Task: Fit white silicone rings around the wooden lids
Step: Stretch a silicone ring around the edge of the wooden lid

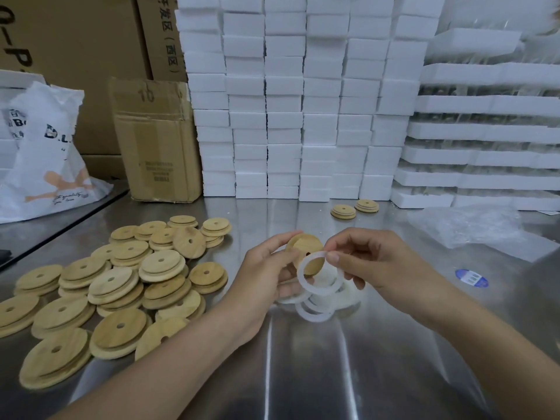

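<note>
My left hand (266, 268) grips a round wooden lid (306, 244) with a centre hole, tilted up above the steel table. My right hand (372, 262) pinches a white silicone ring (303, 281) by its top edge; the ring hangs in front of the lid's lower half. Below my hands lies a small heap of loose white rings (315, 310). Several bare wooden lids (115, 283) are piled on the left of the table. Two lids (354, 209) lie side by side at the back, near the foam blocks.
White foam blocks (288, 101) are stacked like a wall at the back, with trays of glassware (485, 131) to the right. Cardboard boxes (154, 140) and a white plastic bag (45, 153) stand back left. A clear plastic bag (472, 228) and a blue sticker (471, 277) lie on the right.
</note>
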A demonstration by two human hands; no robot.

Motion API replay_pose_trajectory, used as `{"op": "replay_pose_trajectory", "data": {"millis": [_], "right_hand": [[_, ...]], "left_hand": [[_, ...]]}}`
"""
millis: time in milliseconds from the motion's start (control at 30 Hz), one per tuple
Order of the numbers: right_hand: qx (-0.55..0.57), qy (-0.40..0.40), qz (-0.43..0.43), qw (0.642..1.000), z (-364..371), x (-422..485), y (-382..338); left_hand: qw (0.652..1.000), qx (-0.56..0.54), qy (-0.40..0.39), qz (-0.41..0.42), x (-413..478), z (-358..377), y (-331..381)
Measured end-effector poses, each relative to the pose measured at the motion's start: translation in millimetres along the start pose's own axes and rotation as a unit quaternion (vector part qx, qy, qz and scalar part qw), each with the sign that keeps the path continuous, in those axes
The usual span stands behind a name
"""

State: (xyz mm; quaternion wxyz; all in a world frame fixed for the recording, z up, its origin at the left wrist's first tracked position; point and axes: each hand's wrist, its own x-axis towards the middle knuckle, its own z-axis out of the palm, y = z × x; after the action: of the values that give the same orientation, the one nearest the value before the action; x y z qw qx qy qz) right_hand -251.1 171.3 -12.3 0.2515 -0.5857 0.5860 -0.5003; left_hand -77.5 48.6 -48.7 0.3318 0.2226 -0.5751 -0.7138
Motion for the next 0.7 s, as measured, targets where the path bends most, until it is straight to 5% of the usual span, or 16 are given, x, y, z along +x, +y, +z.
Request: {"op": "replay_pose_trajectory", "data": {"millis": [700], "right_hand": [[-0.061, 0.125, -0.028, 0.990, 9.9, 3.9, 13.0]], "left_hand": [[0.993, 0.036, -0.107, 0.024, 0.2, 1.9, -21.8]]}}
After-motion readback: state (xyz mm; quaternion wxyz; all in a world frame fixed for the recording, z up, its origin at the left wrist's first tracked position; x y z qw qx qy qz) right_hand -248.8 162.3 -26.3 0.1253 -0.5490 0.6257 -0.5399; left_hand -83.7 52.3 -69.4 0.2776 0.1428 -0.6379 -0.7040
